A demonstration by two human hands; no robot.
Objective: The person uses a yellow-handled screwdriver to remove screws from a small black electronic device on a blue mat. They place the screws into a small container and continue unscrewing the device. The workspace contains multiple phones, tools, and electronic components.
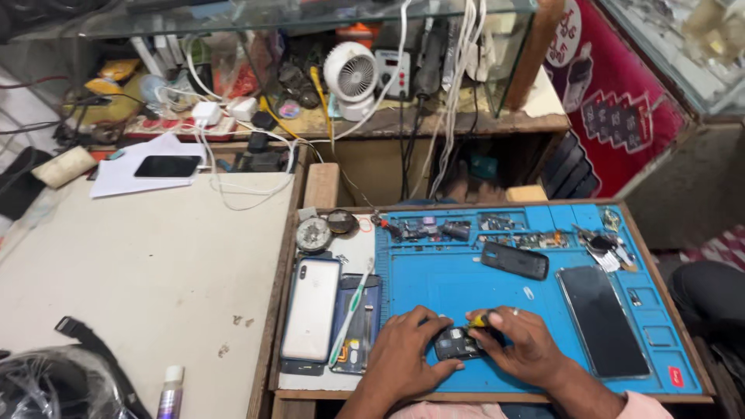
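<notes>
Both hands are down at the front edge of the blue repair mat (pixel 450 287). The left hand (pixel 403 358) is wrapped around a small dark phone part (pixel 456 343), fingers curled over its left side and pinning it flat on the mat. The right hand (pixel 524 345) is pinched tight on a little yellow-handled tool (pixel 479 320), tip down on the top edge of that same part, so both hands are closed on something.

Just left of the hands, a white phone (pixel 311 309) lies face down, and beside it an opened phone body (pixel 358 326) with a toothbrush (pixel 351 314) lying across it. Farther up the mat there's a small black phone (pixel 514 260), and off to the right a big dark screen (pixel 602 320) lying flat. The trays along the mat's top edge hold bits of circuit board and screws, too small to make out. Up on the shelf behind sits a small white fan (pixel 351 76), with white cables hanging near it.
</notes>
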